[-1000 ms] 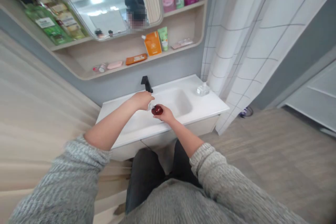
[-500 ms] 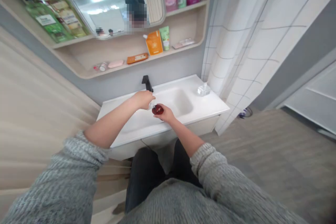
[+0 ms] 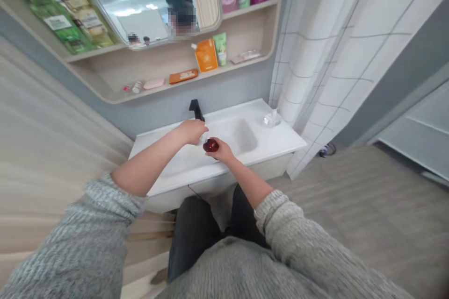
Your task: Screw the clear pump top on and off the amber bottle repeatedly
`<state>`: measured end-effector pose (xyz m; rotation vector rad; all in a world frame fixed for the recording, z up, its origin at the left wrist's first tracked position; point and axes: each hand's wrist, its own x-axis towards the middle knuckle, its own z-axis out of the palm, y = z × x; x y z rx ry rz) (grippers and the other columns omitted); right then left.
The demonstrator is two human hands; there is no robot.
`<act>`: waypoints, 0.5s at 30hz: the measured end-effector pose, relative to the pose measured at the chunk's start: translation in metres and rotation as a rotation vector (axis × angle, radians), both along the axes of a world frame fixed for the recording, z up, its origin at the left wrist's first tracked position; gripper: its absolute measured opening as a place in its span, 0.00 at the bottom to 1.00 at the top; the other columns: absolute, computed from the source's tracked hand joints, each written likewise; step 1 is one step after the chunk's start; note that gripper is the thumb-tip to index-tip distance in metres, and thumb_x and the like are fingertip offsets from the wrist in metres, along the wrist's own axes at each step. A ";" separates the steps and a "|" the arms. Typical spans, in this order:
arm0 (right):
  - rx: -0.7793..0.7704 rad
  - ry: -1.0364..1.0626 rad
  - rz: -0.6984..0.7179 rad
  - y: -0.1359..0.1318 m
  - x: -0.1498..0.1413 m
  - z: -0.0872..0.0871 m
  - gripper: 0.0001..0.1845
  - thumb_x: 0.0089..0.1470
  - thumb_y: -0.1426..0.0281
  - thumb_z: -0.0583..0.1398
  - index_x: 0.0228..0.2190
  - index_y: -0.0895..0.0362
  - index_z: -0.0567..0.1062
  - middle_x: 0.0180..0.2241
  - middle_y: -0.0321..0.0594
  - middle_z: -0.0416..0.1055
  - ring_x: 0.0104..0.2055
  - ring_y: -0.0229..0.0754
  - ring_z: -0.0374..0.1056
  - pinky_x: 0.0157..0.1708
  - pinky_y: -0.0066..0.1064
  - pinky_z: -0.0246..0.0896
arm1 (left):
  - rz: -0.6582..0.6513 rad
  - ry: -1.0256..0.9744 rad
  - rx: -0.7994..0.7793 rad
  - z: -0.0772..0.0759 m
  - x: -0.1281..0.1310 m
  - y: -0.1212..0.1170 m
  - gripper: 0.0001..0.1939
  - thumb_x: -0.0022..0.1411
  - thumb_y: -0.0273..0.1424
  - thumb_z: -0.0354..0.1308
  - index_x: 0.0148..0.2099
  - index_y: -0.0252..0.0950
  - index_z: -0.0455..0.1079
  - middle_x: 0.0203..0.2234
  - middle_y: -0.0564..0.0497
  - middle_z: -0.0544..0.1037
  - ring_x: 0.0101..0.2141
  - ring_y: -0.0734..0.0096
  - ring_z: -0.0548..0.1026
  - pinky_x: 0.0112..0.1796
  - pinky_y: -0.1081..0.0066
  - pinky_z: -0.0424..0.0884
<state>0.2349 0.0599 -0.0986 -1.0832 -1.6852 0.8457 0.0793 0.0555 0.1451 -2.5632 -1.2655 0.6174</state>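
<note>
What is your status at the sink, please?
Right grip: around red bottle. Left grip: on clear item beside it. Black faucet just beyond left grip.

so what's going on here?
A person works over the white sink. The right hand grips a dark red container; the left hand holds a small clear item right beside it, mostly hidden by the fingers. Whether the two touch is unclear. A clear bottle stands on the counter.

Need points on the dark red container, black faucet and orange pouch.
Dark red container [image 3: 211,145], head view, middle of its visible surface.
Black faucet [image 3: 197,110], head view, on its body.
Orange pouch [image 3: 206,56], head view, front face.
</note>
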 end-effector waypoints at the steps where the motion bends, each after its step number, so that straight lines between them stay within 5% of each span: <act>1: 0.000 -0.002 -0.001 0.000 0.000 0.000 0.48 0.42 0.58 0.82 0.64 0.48 0.79 0.61 0.43 0.83 0.62 0.59 0.80 0.68 0.51 0.73 | 0.003 0.001 0.000 0.000 0.000 0.000 0.29 0.63 0.31 0.67 0.66 0.43 0.82 0.54 0.40 0.84 0.58 0.48 0.79 0.54 0.61 0.76; 15: -0.032 0.013 0.007 -0.005 0.002 0.008 0.48 0.42 0.58 0.82 0.63 0.48 0.79 0.60 0.43 0.83 0.61 0.59 0.81 0.68 0.52 0.72 | -0.008 -0.048 -0.016 -0.001 0.000 0.003 0.27 0.60 0.29 0.68 0.62 0.44 0.83 0.52 0.40 0.84 0.57 0.47 0.79 0.54 0.60 0.76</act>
